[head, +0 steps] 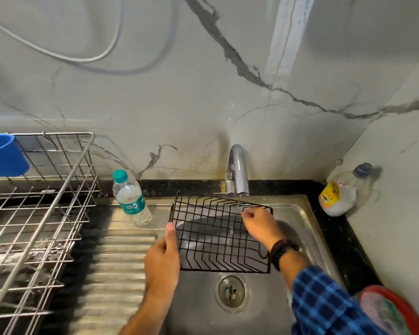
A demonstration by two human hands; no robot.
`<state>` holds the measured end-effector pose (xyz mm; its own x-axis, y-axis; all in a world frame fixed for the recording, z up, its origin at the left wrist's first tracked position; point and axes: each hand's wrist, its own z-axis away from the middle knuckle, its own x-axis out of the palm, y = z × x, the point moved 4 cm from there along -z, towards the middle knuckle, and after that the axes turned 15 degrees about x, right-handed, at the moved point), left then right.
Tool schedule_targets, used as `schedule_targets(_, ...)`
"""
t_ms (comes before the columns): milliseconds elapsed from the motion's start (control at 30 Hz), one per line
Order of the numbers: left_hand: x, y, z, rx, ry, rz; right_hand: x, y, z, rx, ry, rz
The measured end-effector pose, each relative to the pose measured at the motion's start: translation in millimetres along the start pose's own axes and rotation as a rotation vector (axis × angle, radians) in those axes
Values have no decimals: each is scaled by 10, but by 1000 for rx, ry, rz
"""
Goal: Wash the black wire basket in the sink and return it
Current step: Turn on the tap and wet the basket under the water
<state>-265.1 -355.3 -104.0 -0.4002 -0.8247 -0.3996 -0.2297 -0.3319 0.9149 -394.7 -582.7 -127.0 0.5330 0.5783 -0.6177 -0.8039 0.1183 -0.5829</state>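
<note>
The black wire basket point(213, 235) is held tilted over the steel sink point(298, 221), just under the chrome tap point(237, 172). A thin stream of water falls from the spout onto its far rim. My left hand point(162, 259) grips the basket's left edge, thumb pointing up along the wire. My right hand point(261, 226) reaches over the basket and pinches the wires near its far right corner. The drain point(231, 291) lies below the basket's near edge.
A clear water bottle point(131, 199) with a teal cap stands on the ribbed drainboard point(116, 262). A steel dish rack point(34, 213) with a blue cup point(5, 155) fills the left. A detergent jug point(341, 192) sits in the right corner. A red dish point(394, 310) is at the lower right.
</note>
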Motion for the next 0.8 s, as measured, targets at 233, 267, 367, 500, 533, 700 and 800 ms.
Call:
schedule_targets(233,-164,200,-175,269,197,-6,727,127,413,-270,-42,670)
schedule_targets(267,-158,241,-180,298,184,-15,768,182,486,-246,-133,681)
schedule_targets(367,-153,239,-181,286,194,19,726,175,791,-182,-393,618)
schedule_targets(500,-138,126,-181,312,247,87,554,159,858,-159,-415,425)
schedule_targets(533,-106,142,-166,326,248,104,531,121,856,-165,-408,372)
schedule_targets(700,269,188,-66,330,133,154,790,-268,937,-276,-360,378)
schedule_targets(800,329,213,-57,355,43,187,654,-216,947,-311,-220,212)
